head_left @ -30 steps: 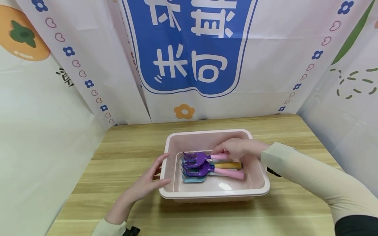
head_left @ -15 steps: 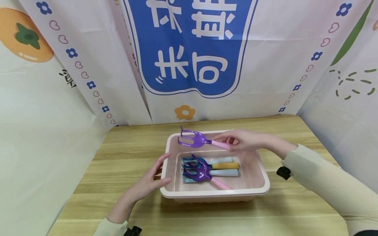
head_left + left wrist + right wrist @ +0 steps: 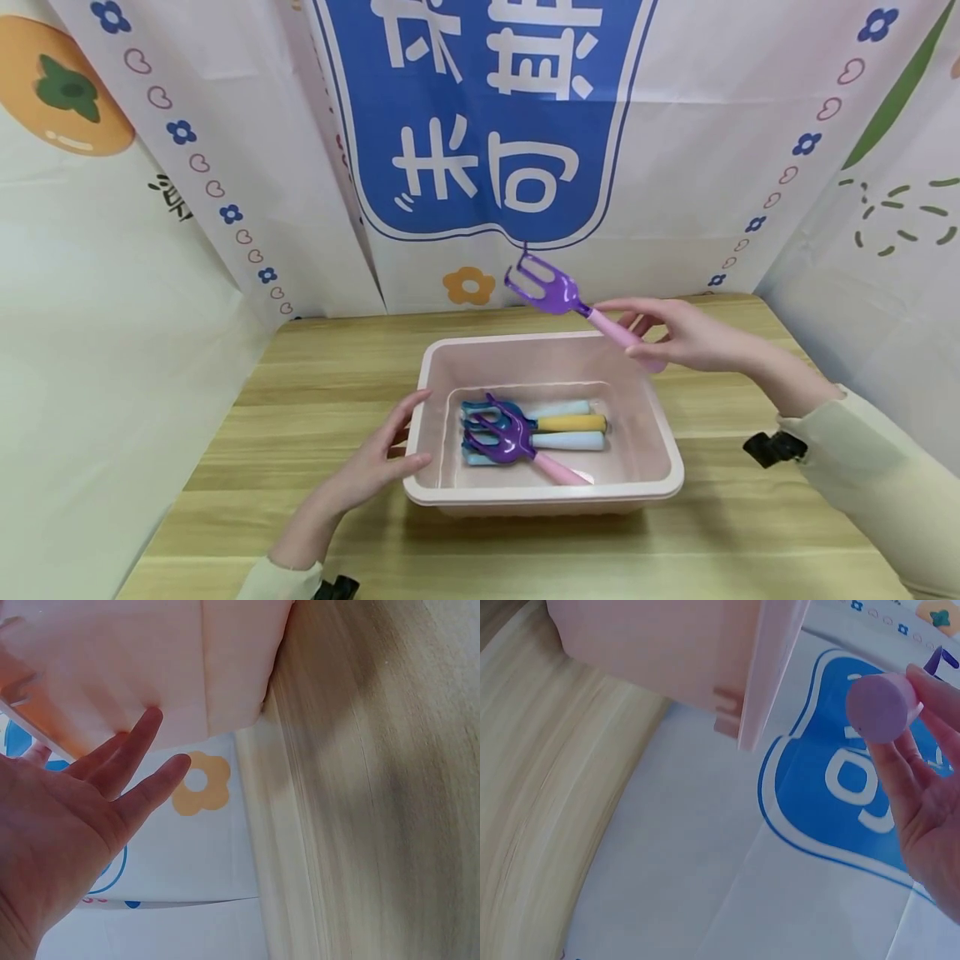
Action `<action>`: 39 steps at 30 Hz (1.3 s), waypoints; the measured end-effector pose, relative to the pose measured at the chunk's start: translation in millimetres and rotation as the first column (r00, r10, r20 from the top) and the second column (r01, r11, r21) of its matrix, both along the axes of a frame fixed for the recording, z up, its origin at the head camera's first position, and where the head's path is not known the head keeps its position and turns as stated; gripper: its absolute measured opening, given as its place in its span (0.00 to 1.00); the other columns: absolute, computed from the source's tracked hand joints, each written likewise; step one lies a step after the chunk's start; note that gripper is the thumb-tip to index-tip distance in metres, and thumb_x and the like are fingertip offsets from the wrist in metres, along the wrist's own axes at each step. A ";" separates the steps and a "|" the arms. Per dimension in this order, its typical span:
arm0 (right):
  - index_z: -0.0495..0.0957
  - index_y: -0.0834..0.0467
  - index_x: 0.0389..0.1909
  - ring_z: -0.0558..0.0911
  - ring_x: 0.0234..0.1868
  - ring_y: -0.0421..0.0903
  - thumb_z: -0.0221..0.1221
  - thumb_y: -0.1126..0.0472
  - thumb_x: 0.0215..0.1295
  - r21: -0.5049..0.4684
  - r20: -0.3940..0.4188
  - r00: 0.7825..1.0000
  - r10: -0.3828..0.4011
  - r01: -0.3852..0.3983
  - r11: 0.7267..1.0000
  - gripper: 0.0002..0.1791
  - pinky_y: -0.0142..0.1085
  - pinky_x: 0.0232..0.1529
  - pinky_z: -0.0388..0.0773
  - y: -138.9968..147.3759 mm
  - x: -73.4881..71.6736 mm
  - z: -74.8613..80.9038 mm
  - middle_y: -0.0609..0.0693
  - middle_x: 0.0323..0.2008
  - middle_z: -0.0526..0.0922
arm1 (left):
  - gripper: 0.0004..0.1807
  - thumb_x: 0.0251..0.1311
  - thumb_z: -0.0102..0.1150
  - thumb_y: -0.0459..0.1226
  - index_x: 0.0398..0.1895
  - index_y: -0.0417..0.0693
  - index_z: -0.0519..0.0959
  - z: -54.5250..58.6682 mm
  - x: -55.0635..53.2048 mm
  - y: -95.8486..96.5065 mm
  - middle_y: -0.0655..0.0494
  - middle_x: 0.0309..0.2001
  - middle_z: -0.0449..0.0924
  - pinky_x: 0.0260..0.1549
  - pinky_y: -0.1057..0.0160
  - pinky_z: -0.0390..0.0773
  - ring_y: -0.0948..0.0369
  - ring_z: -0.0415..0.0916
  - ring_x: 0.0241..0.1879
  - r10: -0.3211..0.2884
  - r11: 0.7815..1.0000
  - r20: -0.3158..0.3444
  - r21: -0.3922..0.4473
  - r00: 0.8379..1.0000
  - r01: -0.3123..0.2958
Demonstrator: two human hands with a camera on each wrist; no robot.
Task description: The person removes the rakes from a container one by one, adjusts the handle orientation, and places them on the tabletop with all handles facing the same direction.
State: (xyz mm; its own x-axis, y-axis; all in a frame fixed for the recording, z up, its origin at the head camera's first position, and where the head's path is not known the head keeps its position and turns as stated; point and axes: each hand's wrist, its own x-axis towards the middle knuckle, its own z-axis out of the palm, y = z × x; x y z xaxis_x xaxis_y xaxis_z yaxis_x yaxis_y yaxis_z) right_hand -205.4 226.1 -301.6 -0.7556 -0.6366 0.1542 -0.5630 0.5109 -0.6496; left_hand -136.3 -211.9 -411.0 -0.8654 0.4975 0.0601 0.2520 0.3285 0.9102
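Note:
In the head view my right hand [image 3: 686, 335] pinches the pink handle of a purple hand rake [image 3: 553, 287], held above the right rear corner of a pink plastic bin [image 3: 543, 493]. Its tines point up and left. The right wrist view shows the round handle end [image 3: 881, 709] between thumb and fingers. My left hand [image 3: 375, 458] rests at the bin's left rim, fingers spread and fairly straight; the left wrist view has these fingers [image 3: 139, 750] against the bin wall. Inside the bin lie another purple rake [image 3: 510, 437] with a pink handle and several blue-headed tools with a yellow handle [image 3: 572, 422] and pale blue handles [image 3: 570, 440].
The bin stands on a wood-grain table [image 3: 315, 400]. Behind the table hangs a white printed cloth [image 3: 682, 208] with a blue panel, and similar cloths flank both sides. Black straps [image 3: 776, 448] sit at the wrists.
My right hand has lifted one purple hand rake out of the bin, upward and to the right. The other purple rake has turned slightly in the bin. My left hand has stayed put.

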 end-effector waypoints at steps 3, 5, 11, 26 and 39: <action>0.68 0.59 0.67 0.80 0.43 0.50 0.64 0.71 0.60 -0.019 -0.045 0.998 -0.038 0.038 0.999 0.32 0.37 0.36 0.81 11.0 1.9 -0.8 0.53 0.44 0.81 | 0.42 0.62 0.59 0.33 0.76 0.56 0.50 0.1 0.4 0.4 0.33 0.69 0.56 0.53 0.44 0.69 0.39 0.65 0.61 -0.003 1.000 0.002 0.009 1.000 0.003; 0.68 0.59 0.67 0.80 0.42 0.49 0.64 0.70 0.61 -0.023 -0.075 0.995 -0.061 0.059 0.998 0.32 0.36 0.36 0.80 18.3 3.6 -1.9 0.52 0.43 0.80 | 0.42 0.62 0.59 0.32 0.76 0.56 0.50 0.0 0.3 1.1 0.33 0.69 0.56 0.53 0.43 0.69 0.39 0.65 0.61 -0.006 1.000 0.001 0.013 1.000 0.006; 0.67 0.60 0.68 0.79 0.40 0.45 0.64 0.70 0.61 -0.043 -0.132 0.982 -0.134 0.129 0.991 0.33 0.34 0.36 0.79 37.3 9.1 -11.6 0.52 0.42 0.80 | 0.42 0.62 0.59 0.32 0.76 0.57 0.50 -0.4 0.5 2.6 0.34 0.68 0.57 0.53 0.44 0.69 0.39 0.66 0.61 -0.006 1.000 -0.006 0.005 1.000 0.006; 0.65 0.65 0.67 0.80 0.35 0.42 0.64 0.73 0.58 -0.114 -0.106 0.943 -0.316 0.304 0.946 0.35 0.34 0.28 0.79 63.1 8.8 -55.1 0.61 0.39 0.81 | 0.42 0.62 0.60 0.32 0.76 0.55 0.51 -1.0 3.6 2.6 0.33 0.68 0.58 0.54 0.43 0.67 0.39 0.65 0.61 -0.005 1.000 -0.019 0.008 1.000 0.005; 0.58 0.68 0.70 0.82 0.36 0.56 0.61 0.72 0.62 -0.110 0.123 0.915 -0.385 0.398 0.911 0.36 0.37 0.28 0.81 78.8 -16.8 -108.5 0.69 0.42 0.78 | 0.41 0.62 0.60 0.34 0.76 0.55 0.51 0.0 0.5 1.9 0.33 0.67 0.59 0.53 0.41 0.67 0.38 0.65 0.61 0.013 1.000 -0.025 0.004 1.000 -0.013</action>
